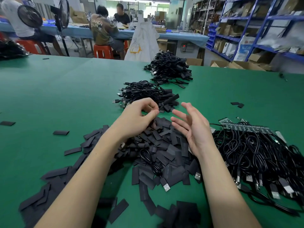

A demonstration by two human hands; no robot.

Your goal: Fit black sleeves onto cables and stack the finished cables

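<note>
Both hands hover over the heap of black sleeves (158,150) spread across the near middle of the green tabletop (65,89). The left hand (138,119) has its fingers curled inward, thumb and forefinger tips meeting at the far edge of the heap; whether they pinch anything I cannot tell. The right hand (192,127) is spread wide, fingers straight and apart, palm turned toward the left, holding nothing.

One loose cable (154,165) lies coiled on top of the sleeves between the forearms, its plug toward the near edge. To the right, just beside the heap, sits a big tangle of unfinished cables (256,152), with a row of small circuit boards (243,127) along its far side. Beyond the hands the nearer stack of finished cables (146,94) lies close to the left fingertips, and a second stack (171,68) sits farther back, near the tabletop's far edge.

Open green shows to the left and to the far right, with only stray sleeves (60,132) dotted there. Behind the tabletop, people sit on orange stools (102,51) at a blue bench.
</note>
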